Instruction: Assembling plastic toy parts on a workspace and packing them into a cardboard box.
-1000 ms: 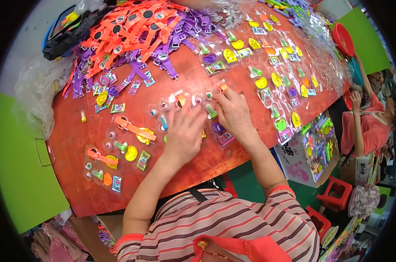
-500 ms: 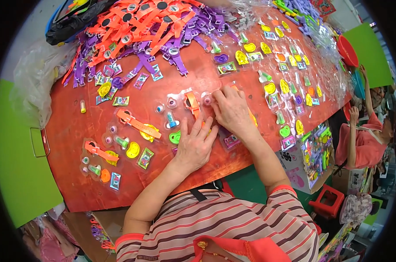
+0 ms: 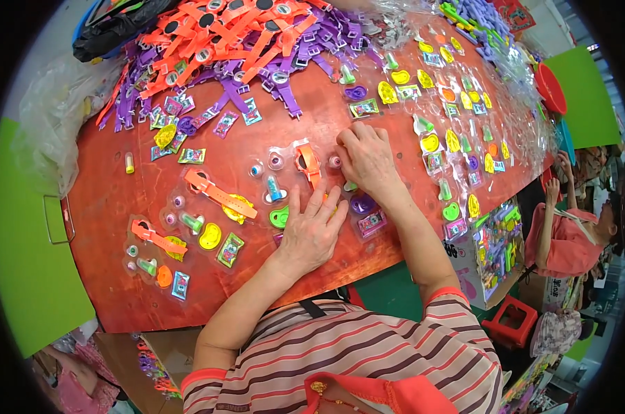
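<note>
My left hand lies flat, fingers spread, on a clear plastic blister tray on the red table. That tray holds an orange toy watch, a small blue-capped tube, a green bean-shaped piece and small round pieces. My right hand rests over the tray's right part, fingertips beside a small pink round piece, with a purple bean-shaped piece and a small printed card just below it. Whether its fingers pinch anything is hidden.
Two filled trays lie to the left. A heap of orange and purple toy watches covers the far side, with loose yellow and green pieces on the right. A seated person in a pink top, a cardboard box and a red stool sit beyond the right edge.
Both hands have stayed on the same tray. My left hand slid down and left, uncovering the orange watch and the blue-capped tube; my right hand shifted slightly toward the pink round piece.
</note>
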The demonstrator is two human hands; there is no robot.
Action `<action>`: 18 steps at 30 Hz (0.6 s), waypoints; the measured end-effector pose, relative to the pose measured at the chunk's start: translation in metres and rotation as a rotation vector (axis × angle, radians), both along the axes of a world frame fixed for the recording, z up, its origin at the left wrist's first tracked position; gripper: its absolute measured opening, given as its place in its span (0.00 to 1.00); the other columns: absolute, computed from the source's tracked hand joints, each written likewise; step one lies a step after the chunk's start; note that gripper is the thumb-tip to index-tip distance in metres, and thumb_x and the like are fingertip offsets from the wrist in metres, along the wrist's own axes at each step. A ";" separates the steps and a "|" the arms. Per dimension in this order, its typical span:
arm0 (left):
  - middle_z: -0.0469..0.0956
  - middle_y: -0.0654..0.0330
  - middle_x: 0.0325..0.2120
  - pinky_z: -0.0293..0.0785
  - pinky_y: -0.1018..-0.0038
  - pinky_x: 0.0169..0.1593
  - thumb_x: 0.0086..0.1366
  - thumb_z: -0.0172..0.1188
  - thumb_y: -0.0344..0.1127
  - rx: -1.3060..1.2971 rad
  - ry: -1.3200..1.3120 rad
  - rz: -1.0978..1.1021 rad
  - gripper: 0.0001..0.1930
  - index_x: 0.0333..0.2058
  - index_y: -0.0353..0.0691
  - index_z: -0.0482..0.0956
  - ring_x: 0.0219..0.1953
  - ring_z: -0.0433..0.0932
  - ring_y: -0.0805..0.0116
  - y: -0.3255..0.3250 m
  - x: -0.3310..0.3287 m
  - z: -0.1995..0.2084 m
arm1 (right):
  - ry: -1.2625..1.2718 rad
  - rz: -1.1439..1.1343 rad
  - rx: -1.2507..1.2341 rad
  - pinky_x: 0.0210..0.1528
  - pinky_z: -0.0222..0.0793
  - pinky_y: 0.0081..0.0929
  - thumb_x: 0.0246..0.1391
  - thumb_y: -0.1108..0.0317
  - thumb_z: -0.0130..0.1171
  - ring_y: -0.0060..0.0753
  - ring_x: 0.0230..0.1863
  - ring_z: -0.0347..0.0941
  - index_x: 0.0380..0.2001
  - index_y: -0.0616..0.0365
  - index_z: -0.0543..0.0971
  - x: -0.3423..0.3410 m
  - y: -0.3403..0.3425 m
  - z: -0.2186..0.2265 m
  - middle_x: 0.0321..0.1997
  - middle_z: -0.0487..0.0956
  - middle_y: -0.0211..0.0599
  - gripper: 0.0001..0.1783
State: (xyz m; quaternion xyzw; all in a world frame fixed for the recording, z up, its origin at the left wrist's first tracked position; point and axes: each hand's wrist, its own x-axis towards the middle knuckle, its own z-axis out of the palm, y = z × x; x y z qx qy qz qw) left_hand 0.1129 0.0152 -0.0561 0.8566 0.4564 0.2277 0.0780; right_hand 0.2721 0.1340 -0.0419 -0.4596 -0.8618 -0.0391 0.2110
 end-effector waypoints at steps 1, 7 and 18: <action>0.68 0.52 0.56 0.49 0.40 0.62 0.56 0.58 0.33 0.000 0.000 0.001 0.20 0.49 0.39 0.76 0.65 0.59 0.52 0.000 0.000 0.000 | 0.117 0.007 -0.012 0.42 0.59 0.35 0.49 0.68 0.60 0.37 0.37 0.71 0.30 0.53 0.75 0.001 0.001 -0.001 0.32 0.72 0.33 0.05; 0.68 0.53 0.57 0.49 0.40 0.62 0.56 0.57 0.33 -0.002 0.001 0.001 0.20 0.49 0.39 0.76 0.65 0.59 0.51 -0.001 0.000 -0.001 | 0.195 -0.053 -0.101 0.41 0.59 0.36 0.49 0.66 0.61 0.36 0.36 0.71 0.28 0.53 0.77 0.016 -0.010 0.005 0.30 0.73 0.32 0.05; 0.69 0.47 0.55 0.47 0.37 0.62 0.55 0.56 0.34 0.013 -0.025 -0.015 0.21 0.49 0.36 0.76 0.64 0.59 0.48 0.000 0.001 -0.004 | 0.096 0.002 0.029 0.44 0.58 0.36 0.48 0.64 0.63 0.36 0.35 0.70 0.29 0.53 0.76 -0.008 -0.025 0.003 0.31 0.73 0.33 0.08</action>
